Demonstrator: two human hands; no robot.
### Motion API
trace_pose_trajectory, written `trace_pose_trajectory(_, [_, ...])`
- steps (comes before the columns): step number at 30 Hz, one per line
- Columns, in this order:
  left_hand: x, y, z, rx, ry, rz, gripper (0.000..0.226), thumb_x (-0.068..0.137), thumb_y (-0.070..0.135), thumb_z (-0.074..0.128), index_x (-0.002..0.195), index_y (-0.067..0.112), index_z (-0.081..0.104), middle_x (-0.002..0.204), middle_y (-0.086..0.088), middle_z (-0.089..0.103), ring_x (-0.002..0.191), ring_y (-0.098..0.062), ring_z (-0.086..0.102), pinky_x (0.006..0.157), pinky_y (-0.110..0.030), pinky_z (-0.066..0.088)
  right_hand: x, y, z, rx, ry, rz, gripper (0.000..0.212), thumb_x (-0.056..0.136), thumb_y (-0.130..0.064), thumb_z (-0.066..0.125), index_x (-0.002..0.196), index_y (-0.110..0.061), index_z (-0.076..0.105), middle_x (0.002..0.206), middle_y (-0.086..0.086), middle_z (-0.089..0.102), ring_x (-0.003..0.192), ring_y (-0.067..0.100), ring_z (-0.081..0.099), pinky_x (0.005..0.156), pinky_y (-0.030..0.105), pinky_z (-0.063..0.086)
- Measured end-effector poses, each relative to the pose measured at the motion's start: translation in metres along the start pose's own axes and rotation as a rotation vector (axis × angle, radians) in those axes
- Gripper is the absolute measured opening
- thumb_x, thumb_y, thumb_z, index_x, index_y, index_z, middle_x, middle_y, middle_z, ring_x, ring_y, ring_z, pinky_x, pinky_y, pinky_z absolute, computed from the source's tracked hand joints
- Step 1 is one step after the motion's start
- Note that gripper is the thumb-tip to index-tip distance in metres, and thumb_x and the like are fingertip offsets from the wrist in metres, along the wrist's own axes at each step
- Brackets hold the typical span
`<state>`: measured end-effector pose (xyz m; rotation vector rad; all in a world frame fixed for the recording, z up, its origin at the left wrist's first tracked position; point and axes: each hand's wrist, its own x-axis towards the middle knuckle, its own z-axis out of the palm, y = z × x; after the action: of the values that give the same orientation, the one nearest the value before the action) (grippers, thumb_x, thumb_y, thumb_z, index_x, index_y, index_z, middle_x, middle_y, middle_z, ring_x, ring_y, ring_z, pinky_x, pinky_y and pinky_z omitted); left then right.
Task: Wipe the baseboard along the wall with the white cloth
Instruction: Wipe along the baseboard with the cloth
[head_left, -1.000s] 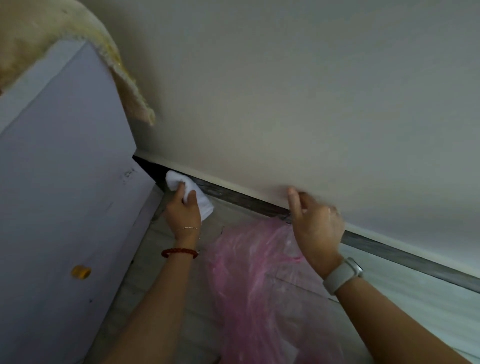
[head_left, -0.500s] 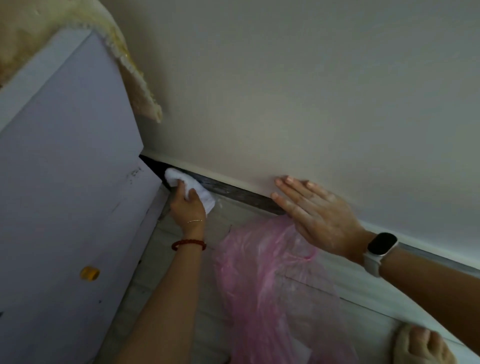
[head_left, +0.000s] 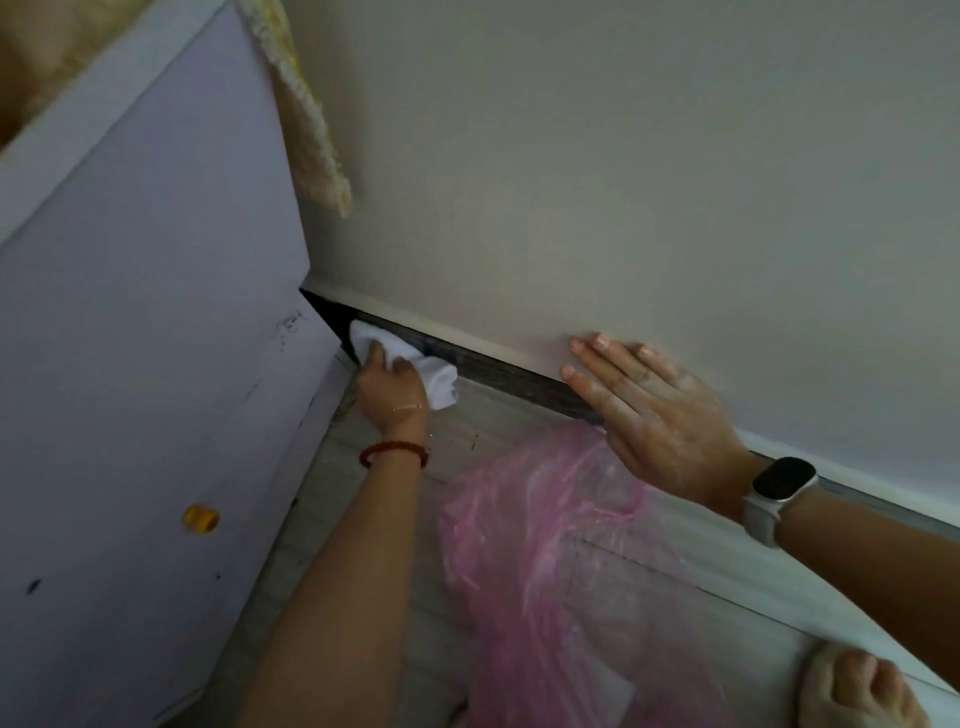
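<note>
My left hand (head_left: 392, 392) has its fingers curled round the bunched cloth (head_left: 415, 364), pressing it on the dark baseboard (head_left: 511, 375) just beside the cabinet (head_left: 156, 364). My right hand (head_left: 660, 421) lies flat, fingers straight, on the wall (head_left: 623, 182) above the baseboard. I judge the cloth soft and light; hold the wad's middle so it won't unfold.

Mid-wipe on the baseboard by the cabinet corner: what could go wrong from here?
1. The left hand holds the white cloth in the tight corner where the baseboard meets the purple cabinet; knuckles may scrape the cabinet edge.
2. The pink plastic bag lies on the floor below the next stretch; it could snag the cloth or slip underfoot.
3. The right hand rests flat on the wall and may smudge it.
</note>
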<state>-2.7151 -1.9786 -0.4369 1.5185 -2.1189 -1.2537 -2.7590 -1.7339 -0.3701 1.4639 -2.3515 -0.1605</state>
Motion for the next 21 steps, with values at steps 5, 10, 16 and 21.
trace_pose_trajectory(5, [-0.015, -0.012, 0.012, 0.091, -0.219, 0.034, 0.029, 0.096, 0.004, 0.04, 0.121, -0.002, 0.053, 0.127, -0.02, 0.055, 0.11, -0.029, 0.055, 0.089, -0.025, 0.04, 0.002, -0.003, -0.002, -0.021, -0.022, 0.016, 0.057, 0.08, -0.016, 0.052, 0.135, -0.01, 0.042, 0.143, 0.007, 0.037, 0.134, 0.02, 0.033, 0.116, 0.03, 0.01])
trace_pose_trajectory(10, [-0.03, -0.014, -0.009, -0.003, -0.169, 0.151, 0.041, 0.096, 0.009, 0.044, 0.137, 0.006, 0.043, 0.126, -0.019, 0.056, 0.111, -0.03, 0.055, 0.084, -0.022, 0.037, -0.001, -0.006, -0.01, 0.001, -0.041, 0.049, 0.062, 0.078, -0.019, 0.052, 0.138, -0.013, 0.038, 0.145, 0.009, 0.033, 0.134, 0.023, 0.031, 0.115, 0.032, 0.011])
trace_pose_trajectory(16, [-0.024, -0.003, 0.012, 0.056, -0.307, -0.033, 0.042, 0.097, 0.011, 0.04, 0.137, -0.001, 0.038, 0.132, -0.024, 0.05, 0.115, -0.033, 0.052, 0.096, -0.034, 0.042, -0.01, -0.014, -0.019, -0.021, -0.085, 0.165, 0.059, 0.077, -0.018, 0.056, 0.135, -0.013, 0.045, 0.143, 0.01, 0.043, 0.137, 0.021, 0.035, 0.111, 0.04, 0.022])
trace_pose_trajectory(21, [-0.061, -0.005, 0.013, 0.043, -0.51, 0.038, 0.032, 0.094, 0.012, 0.047, 0.124, 0.002, 0.053, 0.118, -0.021, 0.059, 0.102, -0.029, 0.057, 0.083, -0.03, 0.045, -0.021, -0.015, -0.019, -0.083, -0.167, 0.206, 0.057, 0.077, -0.022, 0.05, 0.134, -0.014, 0.048, 0.143, 0.004, 0.04, 0.135, 0.02, 0.039, 0.109, 0.041, 0.021])
